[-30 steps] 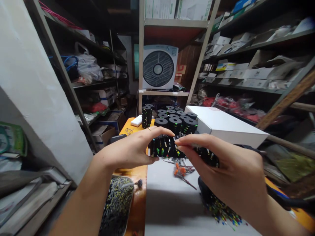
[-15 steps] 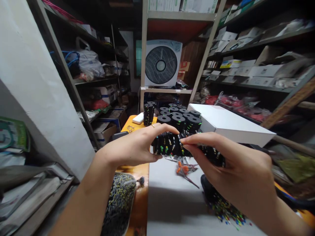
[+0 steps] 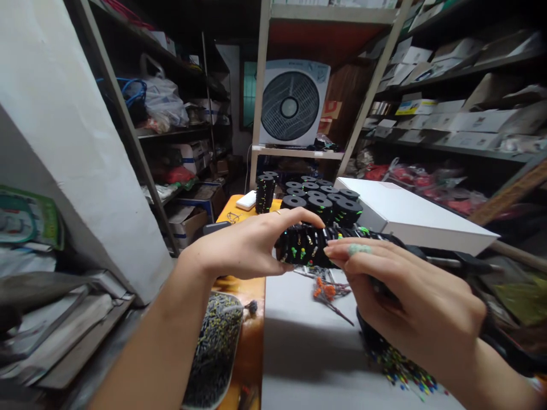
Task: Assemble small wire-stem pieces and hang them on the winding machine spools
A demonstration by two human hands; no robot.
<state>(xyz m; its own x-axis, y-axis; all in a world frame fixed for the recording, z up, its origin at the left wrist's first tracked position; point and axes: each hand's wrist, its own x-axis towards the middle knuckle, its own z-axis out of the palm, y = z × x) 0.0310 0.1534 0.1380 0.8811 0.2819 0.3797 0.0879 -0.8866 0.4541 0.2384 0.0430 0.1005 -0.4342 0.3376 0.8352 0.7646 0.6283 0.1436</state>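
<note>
My left hand (image 3: 252,242) curls around the left end of a horizontal row of black foam spools (image 3: 305,245), thumb below and index finger over the top. Small metal swivels and green and yellow beads show along the row's near side. At its middle, my right hand (image 3: 405,279) presses its fingertips together against the spools; whatever small thing they pinch is hidden. A green patch wraps one right finger. Beneath the row, an orange-tipped bundle of thin dark sticks (image 3: 327,290) lies on the grey-white board (image 3: 303,347).
Upright stacks of black foam spools (image 3: 318,200) stand behind my hands, beside a large white box (image 3: 419,210). At left is a tray of small dark and yellow pieces (image 3: 217,341); at lower right lie colourful beads (image 3: 410,373). A box fan (image 3: 290,105) faces me.
The view has shifted, moving the scene slightly right. My right hand has rolled over, its fingers now straighter and lying along the row. My left hand keeps its hold.
</note>
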